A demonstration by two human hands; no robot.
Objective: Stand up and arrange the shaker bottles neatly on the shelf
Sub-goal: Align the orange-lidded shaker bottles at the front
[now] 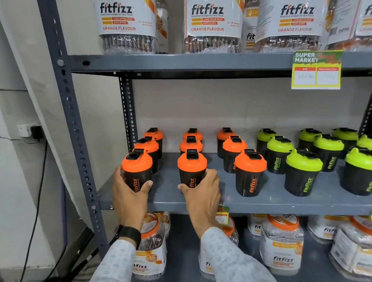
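Black shaker bottles stand upright in rows on the grey middle shelf (263, 201). Those on the left have orange lids, those on the right green lids (304, 162). My left hand (128, 194) wraps around the front orange-lidded bottle (137, 162) of the leftmost row, near the shelf's front edge. My right hand (201, 191) grips the front orange-lidded bottle (192, 162) of the second row. A third front orange-lidded bottle (250, 165) stands free to the right. Both held bottles rest upright on the shelf.
Large Fitfizz jars (126, 19) fill the shelf above, and more jars (280, 247) stand on the shelf below. A price tag (316, 70) hangs from the upper shelf edge. The grey perforated upright post (74, 117) is just left of my left hand. A wall socket with a cable (33, 130) lies further left.
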